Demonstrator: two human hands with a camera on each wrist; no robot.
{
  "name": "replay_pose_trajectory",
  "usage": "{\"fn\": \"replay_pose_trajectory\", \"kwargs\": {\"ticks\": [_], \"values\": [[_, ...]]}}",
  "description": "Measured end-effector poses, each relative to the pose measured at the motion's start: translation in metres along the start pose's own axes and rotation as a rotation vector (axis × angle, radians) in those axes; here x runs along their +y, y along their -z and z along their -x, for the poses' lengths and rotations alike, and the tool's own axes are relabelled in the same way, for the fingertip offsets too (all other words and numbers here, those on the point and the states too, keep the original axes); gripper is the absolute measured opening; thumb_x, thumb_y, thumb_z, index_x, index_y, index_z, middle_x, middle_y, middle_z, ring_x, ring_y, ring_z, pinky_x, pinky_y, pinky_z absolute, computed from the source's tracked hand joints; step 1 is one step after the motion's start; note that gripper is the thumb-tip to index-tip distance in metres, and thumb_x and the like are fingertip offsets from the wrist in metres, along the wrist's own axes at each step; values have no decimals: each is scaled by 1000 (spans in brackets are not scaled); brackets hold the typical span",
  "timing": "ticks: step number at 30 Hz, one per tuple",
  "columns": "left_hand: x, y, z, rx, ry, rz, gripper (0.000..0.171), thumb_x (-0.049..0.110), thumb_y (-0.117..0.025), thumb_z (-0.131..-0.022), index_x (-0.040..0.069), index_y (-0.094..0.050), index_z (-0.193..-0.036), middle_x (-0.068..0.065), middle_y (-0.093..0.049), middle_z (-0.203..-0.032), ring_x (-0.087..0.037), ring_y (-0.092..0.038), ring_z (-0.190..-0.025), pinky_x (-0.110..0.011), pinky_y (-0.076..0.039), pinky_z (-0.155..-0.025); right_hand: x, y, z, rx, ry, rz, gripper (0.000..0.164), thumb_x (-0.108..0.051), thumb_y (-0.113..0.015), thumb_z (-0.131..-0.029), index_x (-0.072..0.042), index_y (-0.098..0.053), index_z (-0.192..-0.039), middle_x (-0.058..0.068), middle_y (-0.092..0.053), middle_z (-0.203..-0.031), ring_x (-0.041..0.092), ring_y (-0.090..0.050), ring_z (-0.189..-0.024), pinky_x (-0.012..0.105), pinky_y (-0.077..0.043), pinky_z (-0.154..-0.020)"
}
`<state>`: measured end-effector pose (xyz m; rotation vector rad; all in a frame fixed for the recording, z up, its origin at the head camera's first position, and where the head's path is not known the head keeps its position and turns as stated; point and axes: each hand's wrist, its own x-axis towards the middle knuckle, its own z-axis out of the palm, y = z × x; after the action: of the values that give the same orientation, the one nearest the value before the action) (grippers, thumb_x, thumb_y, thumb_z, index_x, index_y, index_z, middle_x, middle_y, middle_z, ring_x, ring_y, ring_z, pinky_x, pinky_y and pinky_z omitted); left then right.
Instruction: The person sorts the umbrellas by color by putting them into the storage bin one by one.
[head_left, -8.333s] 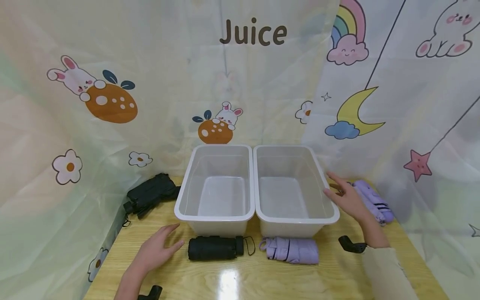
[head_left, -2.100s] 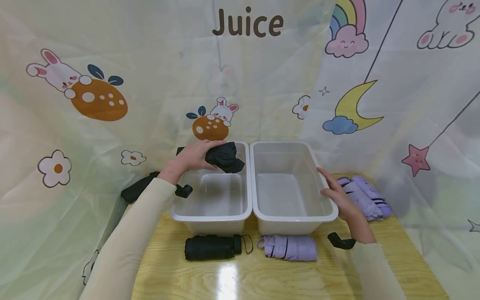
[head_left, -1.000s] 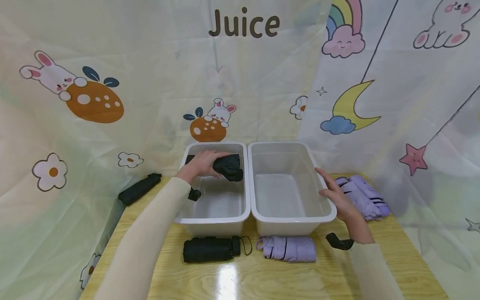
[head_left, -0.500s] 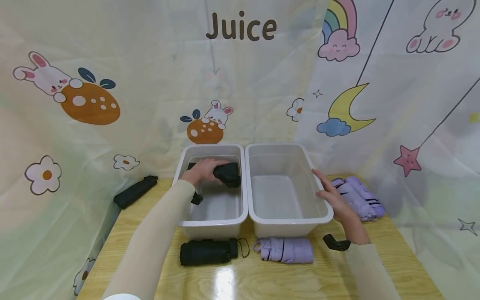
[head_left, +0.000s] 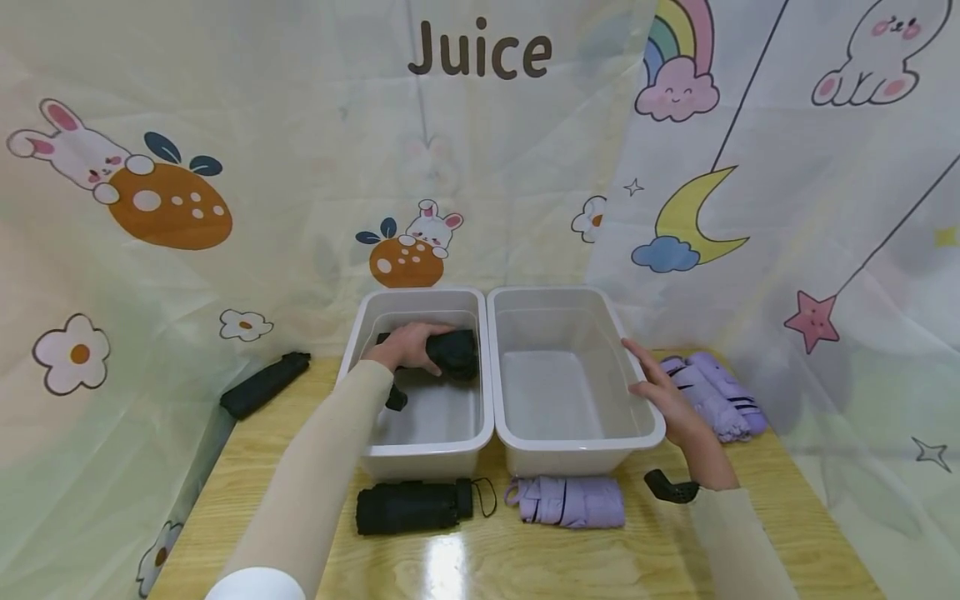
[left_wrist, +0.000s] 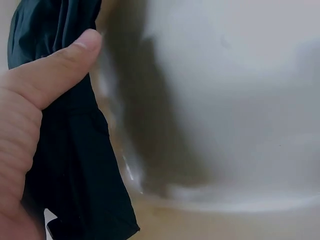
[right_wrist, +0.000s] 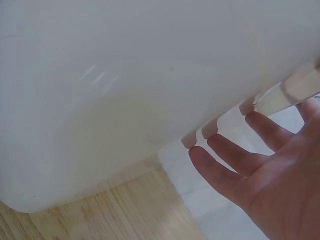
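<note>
In the head view, my left hand [head_left: 415,343] grips a black folded umbrella [head_left: 454,355] low inside the left white bin [head_left: 420,451]. The left wrist view shows my thumb lying across the dark cloth of the umbrella [left_wrist: 75,150]; its far side is hidden by the hand. My right hand [head_left: 672,406] is at the right rim of the right white bin [head_left: 577,446]. Seen from the right wrist, several nearly straight fingers of my right hand [right_wrist: 270,175] touch the outer wall of that bin [right_wrist: 125,100].
A black folded umbrella [head_left: 264,387] lies at the table's left edge. Another black umbrella [head_left: 408,507] and a purple umbrella [head_left: 573,502] lie before the bins. Two purple umbrellas [head_left: 708,398] lie right of the bins on the wooden table [head_left: 525,567]. A printed curtain [head_left: 315,167] hangs behind.
My left hand took one of the black umbrellas from the table's left side, carried it over the left bin and lowered it inside. My right hand stays at the right bin's rim.
</note>
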<state>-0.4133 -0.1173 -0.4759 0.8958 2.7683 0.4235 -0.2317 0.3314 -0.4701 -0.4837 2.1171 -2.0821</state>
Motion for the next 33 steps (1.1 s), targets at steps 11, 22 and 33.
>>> {"fn": "replay_pose_trajectory", "kwargs": {"ticks": [11, 22, 33], "values": [[-3, -10, -1, -34, 34, -33, 90, 37, -91, -65, 32, -48, -144, -3, -49, -143, -24, -46, -127, -42, -38, -102, -3, -6, 4, 16, 10, 4, 68, 2, -41, -101, -19, -10, -158, 20, -1, -158, 30, -37, -124, 39, -51, -81], [-4, -15, 1, -61, 72, -38, 91, 34, -92, -64, 25, -50, -144, -2, -49, -143, -24, -44, -129, -42, -35, -105, 4, -8, 2, 1, 13, -35, 67, 0, -41, -101, -18, -9, -158, 20, -2, -157, 28, -37, -124, 39, -51, -83], [13, 44, 12, -27, 71, 140, 74, 35, -79, -83, 14, -46, -146, -11, -52, -137, -28, -50, -121, -43, -42, -99, 1, -5, 2, 22, 7, -8, 66, 1, -40, -101, -18, -10, -158, 20, -4, -156, 26, -40, -121, 36, -51, -81]]}}
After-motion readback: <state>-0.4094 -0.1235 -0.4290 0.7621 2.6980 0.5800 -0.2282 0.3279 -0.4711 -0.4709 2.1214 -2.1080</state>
